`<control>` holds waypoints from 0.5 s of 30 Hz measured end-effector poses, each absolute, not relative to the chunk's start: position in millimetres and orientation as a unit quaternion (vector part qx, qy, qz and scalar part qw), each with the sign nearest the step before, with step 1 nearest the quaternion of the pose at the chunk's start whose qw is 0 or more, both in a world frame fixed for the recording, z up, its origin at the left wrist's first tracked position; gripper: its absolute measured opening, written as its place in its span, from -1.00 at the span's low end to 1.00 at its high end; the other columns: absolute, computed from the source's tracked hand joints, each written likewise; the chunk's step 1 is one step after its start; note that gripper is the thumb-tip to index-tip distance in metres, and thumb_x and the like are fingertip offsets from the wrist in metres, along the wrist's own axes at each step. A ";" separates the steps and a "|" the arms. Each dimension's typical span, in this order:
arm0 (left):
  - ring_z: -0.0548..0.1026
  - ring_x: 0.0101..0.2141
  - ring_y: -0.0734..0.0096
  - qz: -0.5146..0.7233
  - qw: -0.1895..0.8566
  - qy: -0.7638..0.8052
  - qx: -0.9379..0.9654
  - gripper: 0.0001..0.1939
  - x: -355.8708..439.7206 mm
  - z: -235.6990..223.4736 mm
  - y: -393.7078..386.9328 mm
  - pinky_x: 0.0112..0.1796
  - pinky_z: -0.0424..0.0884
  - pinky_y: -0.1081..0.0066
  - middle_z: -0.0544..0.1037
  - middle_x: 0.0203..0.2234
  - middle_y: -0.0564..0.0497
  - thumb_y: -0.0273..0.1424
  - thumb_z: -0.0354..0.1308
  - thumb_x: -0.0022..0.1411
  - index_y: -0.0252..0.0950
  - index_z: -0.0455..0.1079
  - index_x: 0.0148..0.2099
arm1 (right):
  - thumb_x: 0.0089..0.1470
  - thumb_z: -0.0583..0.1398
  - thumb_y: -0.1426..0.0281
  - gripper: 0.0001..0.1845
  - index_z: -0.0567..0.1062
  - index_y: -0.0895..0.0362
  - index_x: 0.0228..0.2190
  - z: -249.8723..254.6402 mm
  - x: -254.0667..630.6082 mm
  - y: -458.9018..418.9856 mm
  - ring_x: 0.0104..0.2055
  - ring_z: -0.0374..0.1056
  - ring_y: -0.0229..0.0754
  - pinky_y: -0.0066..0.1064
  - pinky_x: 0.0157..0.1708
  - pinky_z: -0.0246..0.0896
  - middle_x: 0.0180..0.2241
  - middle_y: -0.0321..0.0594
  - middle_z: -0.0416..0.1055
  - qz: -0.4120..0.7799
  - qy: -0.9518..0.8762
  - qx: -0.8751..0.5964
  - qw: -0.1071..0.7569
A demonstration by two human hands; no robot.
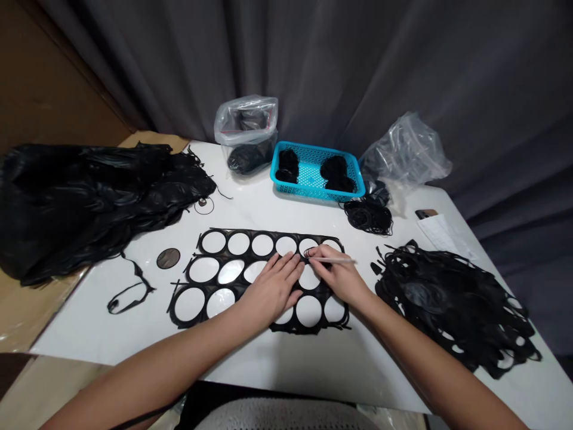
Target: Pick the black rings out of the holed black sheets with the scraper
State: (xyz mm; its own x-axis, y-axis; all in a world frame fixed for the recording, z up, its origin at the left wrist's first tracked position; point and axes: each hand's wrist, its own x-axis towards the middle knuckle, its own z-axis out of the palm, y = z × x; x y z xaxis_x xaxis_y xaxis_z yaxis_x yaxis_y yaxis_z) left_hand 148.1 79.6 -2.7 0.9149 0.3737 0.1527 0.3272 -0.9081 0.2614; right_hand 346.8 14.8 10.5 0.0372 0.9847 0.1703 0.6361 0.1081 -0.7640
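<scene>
Head view, right hand: the right hand (336, 273) is closed in a pinch, thumb and fingers around a thin pale stick (344, 260) whose tip end is over the far right part of the black holed sheet.
Thin strand: a fine black strand (308, 252) curls by those fingertips, over one of the sheet's far-row holes.
Left hand: the left hand (278, 279) lies flat on the middle of the sheet, fingers extended, grasping nothing.
Black holed sheet: the black holed sheet (240, 290), three rows of round openings, lies flat on the white table (250, 203) under both hands.
Left of the sheet: a dark disc (168, 258), just beside it; a looped black strip (145, 286); farther off, a large black heap (89, 197).
Beyond the sheet: a blue basket (320, 192) holding black bundles (336, 173), with a filled clear bag (247, 134) at its left.
Right of the sheet: a pile of black cut sheets (452, 298).
</scene>
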 end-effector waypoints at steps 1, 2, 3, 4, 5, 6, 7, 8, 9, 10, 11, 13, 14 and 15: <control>0.20 0.29 0.07 0.101 0.114 0.182 0.972 -0.48 148.1 -3.0 79.7 0.28 0.06 0.07 0.31 0.26 -0.20 -0.24 0.03 0.41 -0.40 0.19 0.30 | 0.27 0.06 0.41 -0.87 0.41 0.08 -0.24 10.4 345.1 13.2 -0.08 0.37 -0.04 -0.19 -0.07 0.29 -0.18 -0.09 0.48 0.213 -0.684 -0.608 0.342; 0.20 0.29 0.07 0.102 0.113 0.182 0.971 -0.48 148.1 -3.3 79.9 0.28 0.06 0.07 0.31 0.26 -0.19 -0.24 0.03 0.41 -0.40 0.19 0.30 | 0.26 0.05 0.45 -0.84 0.42 0.09 -0.20 10.8 344.4 12.8 -0.05 0.35 -0.01 -0.16 -0.04 0.27 -0.14 -0.05 0.48 0.184 -0.714 -0.595 0.320; 0.21 0.29 0.07 0.102 0.114 0.182 0.971 -0.47 147.9 -3.3 80.1 0.28 0.06 0.08 0.31 0.26 -0.19 -0.24 0.03 0.40 -0.39 0.18 0.30 | 0.23 0.05 0.48 -0.81 0.43 0.09 -0.18 11.9 345.6 14.0 -0.04 0.33 0.00 -0.14 -0.02 0.26 -0.11 -0.03 0.48 0.156 -0.734 -0.589 0.300; 0.21 0.28 0.08 0.102 0.115 0.181 0.971 -0.48 147.7 -3.1 80.2 0.27 0.07 0.07 0.31 0.26 -0.19 -0.24 0.03 0.40 -0.39 0.19 0.30 | 0.21 0.05 0.50 -0.79 0.44 0.09 -0.18 13.4 349.4 17.1 -0.05 0.33 0.01 -0.14 -0.01 0.25 -0.11 -0.02 0.48 0.130 -0.741 -0.592 0.287; 0.21 0.28 0.08 0.102 0.116 0.181 0.971 -0.48 147.3 -2.7 80.1 0.27 0.08 0.07 0.31 0.26 -0.19 -0.24 0.03 0.41 -0.39 0.19 0.30 | 0.20 0.04 0.50 -0.79 0.45 0.10 -0.22 15.3 356.3 22.0 -0.07 0.32 0.02 -0.13 -0.03 0.24 -0.13 -0.02 0.49 0.107 -0.737 -0.605 0.282; 0.21 0.29 0.08 0.104 0.116 0.181 0.971 -0.49 146.8 -2.3 79.9 0.27 0.08 0.07 0.31 0.26 -0.19 -0.24 0.03 0.41 -0.38 0.19 0.30 | 0.20 0.03 0.50 -0.80 0.45 0.11 -0.25 17.4 366.3 28.3 -0.11 0.32 0.03 -0.12 -0.05 0.23 -0.18 0.00 0.49 0.082 -0.722 -0.625 0.286; 0.20 0.29 0.09 0.105 0.117 0.181 0.971 -0.49 146.2 -1.9 79.5 0.27 0.08 0.06 0.31 0.26 -0.18 -0.25 0.03 0.41 -0.37 0.19 0.30 | 0.20 0.01 0.48 -0.80 0.43 0.11 -0.31 19.5 378.8 35.2 -0.16 0.31 0.02 -0.12 -0.08 0.23 -0.25 0.00 0.48 0.060 -0.691 -0.654 0.302; 0.19 0.29 0.09 0.108 0.117 0.183 0.970 -0.50 145.6 -1.8 79.1 0.27 0.07 0.05 0.30 0.27 -0.18 -0.25 0.03 0.41 -0.37 0.19 0.30 | 0.22 -0.02 0.46 -0.78 0.42 0.13 -0.33 21.3 392.9 41.9 -0.18 0.30 0.04 -0.09 -0.10 0.21 -0.27 0.02 0.46 0.037 -0.660 -0.680 0.317; 0.18 0.30 0.09 0.111 0.118 0.185 0.969 -0.50 145.0 -1.9 78.8 0.28 0.06 0.04 0.30 0.27 -0.18 -0.25 0.03 0.41 -0.36 0.18 0.30 | 0.23 -0.02 0.42 -0.79 0.39 0.12 -0.36 22.8 407.3 47.6 -0.21 0.30 0.02 -0.10 -0.13 0.22 -0.29 0.01 0.45 0.013 -0.615 -0.712 0.340; 0.18 0.30 0.09 0.115 0.118 0.187 0.968 -0.50 144.5 -2.1 78.7 0.28 0.05 0.03 0.29 0.27 -0.17 -0.25 0.03 0.41 -0.35 0.18 0.31 | 0.21 0.03 0.36 -0.82 0.36 0.10 -0.41 23.8 420.5 51.6 -0.28 0.30 -0.03 -0.16 -0.18 0.24 -0.36 -0.07 0.45 -0.001 -0.546 -0.750 0.373; 0.17 0.31 0.09 0.118 0.120 0.187 0.968 -0.50 144.0 -2.4 79.2 0.28 0.05 0.02 0.29 0.27 -0.17 -0.25 0.03 0.41 -0.34 0.17 0.31 | 0.19 0.06 0.31 -0.81 0.34 0.09 -0.44 24.2 431.4 53.7 -0.34 0.30 -0.07 -0.20 -0.24 0.26 -0.42 -0.12 0.43 0.003 -0.510 -0.767 0.390; 0.17 0.31 0.08 0.119 0.125 0.183 0.968 -0.50 143.2 -1.6 81.4 0.28 0.06 0.00 0.29 0.28 -0.17 -0.25 0.04 0.41 -0.31 0.16 0.31 | 0.11 0.17 0.21 -0.75 0.29 0.07 -0.50 24.2 442.8 51.9 -0.41 0.32 -0.15 -0.32 -0.38 0.29 -0.50 -0.23 0.39 0.081 -0.423 -0.776 0.460; 0.17 0.31 0.06 0.118 0.129 0.180 0.968 -0.49 142.6 0.1 82.9 0.27 0.07 -0.01 0.29 0.27 -0.17 -0.26 0.05 0.41 -0.31 0.16 0.31 | 0.05 0.23 0.19 -0.71 0.28 0.06 -0.51 24.2 442.9 48.4 -0.41 0.35 -0.16 -0.38 -0.45 0.29 -0.50 -0.26 0.39 0.148 -0.385 -0.762 0.499; 0.17 0.31 0.04 0.118 0.134 0.176 0.968 -0.48 141.5 3.0 83.9 0.27 0.09 -0.02 0.29 0.27 -0.19 -0.26 0.07 0.40 -0.32 0.15 0.31 | -0.02 0.29 0.18 -0.67 0.28 0.07 -0.52 24.6 439.8 43.6 -0.39 0.39 -0.17 -0.43 -0.50 0.29 -0.49 -0.27 0.41 0.221 -0.342 -0.738 0.538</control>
State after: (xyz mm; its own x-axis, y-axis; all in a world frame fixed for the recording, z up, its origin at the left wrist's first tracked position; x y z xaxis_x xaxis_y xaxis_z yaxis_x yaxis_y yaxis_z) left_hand 141.5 83.9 3.0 0.9102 0.3723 0.1816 0.3091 -0.9023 0.3007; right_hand 439.8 43.6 24.6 0.6681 0.7429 0.0424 0.2680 -0.1871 -0.9451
